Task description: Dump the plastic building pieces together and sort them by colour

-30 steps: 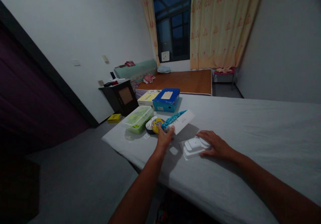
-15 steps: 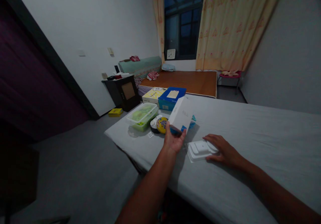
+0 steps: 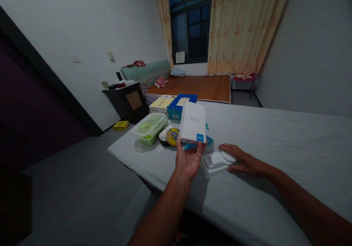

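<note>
A white phone box (image 3: 193,121) with a blue corner label is gripped at its lower end by my left hand (image 3: 188,161), which holds it tilted above the table. My right hand (image 3: 240,160) rests at the right end of a white moulded plastic tray (image 3: 216,162), thumb and fingers on its two sides. This tray lies on the white-covered table (image 3: 275,147). Partly hidden behind the phone box is a blue patterned item (image 3: 209,140). Just left of the box stand a yellow round tin or lid (image 3: 172,137) and a dark round container with white contents (image 3: 164,137).
A clear lidded container with green contents (image 3: 150,128) sits near the table's left edge. Behind it are a yellow box (image 3: 162,104) and a blue box (image 3: 177,108). Farther back stand a bed (image 3: 198,88) and a dark cabinet (image 3: 133,104).
My left hand has turned the phone box so its printed face shows more squarely. My right hand stays on the plastic tray. The whole view has shifted slightly.
</note>
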`<control>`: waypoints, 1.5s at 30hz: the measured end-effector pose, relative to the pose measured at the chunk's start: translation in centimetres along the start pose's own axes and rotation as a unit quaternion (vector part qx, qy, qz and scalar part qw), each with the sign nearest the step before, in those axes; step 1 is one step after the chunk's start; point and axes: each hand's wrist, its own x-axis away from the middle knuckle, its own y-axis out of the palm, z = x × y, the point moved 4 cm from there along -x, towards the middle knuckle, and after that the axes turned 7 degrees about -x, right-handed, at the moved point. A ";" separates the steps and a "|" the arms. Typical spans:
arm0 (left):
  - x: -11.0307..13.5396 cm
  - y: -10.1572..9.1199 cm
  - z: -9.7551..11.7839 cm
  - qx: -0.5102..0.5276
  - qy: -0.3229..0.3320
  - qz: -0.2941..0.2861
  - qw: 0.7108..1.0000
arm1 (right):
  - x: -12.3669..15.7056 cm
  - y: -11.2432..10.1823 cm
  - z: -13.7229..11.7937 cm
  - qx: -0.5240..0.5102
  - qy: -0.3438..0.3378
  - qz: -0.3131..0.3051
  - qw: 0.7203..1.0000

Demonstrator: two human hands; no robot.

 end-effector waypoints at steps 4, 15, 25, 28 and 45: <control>0.1 0.4 1.9 -0.066 0.066 -0.002 0.996 | 0.2 -1.4 0.2 -0.029 0.024 0.011 0.999; -10.3 7.1 5.8 -0.701 0.369 0.016 0.610 | 5.4 -14.4 4.0 -0.042 0.176 0.377 0.908; -15.3 7.7 0.3 -0.850 0.369 -0.100 0.362 | -7.4 -20.0 2.4 0.270 -0.009 0.186 0.945; -15.2 7.8 0.2 -0.856 0.368 -0.112 0.344 | -9.9 -18.3 3.4 0.263 -0.010 0.108 0.959; -26.0 11.6 2.2 -0.878 0.278 0.039 0.389 | -5.6 -11.9 8.7 0.176 0.024 0.351 0.919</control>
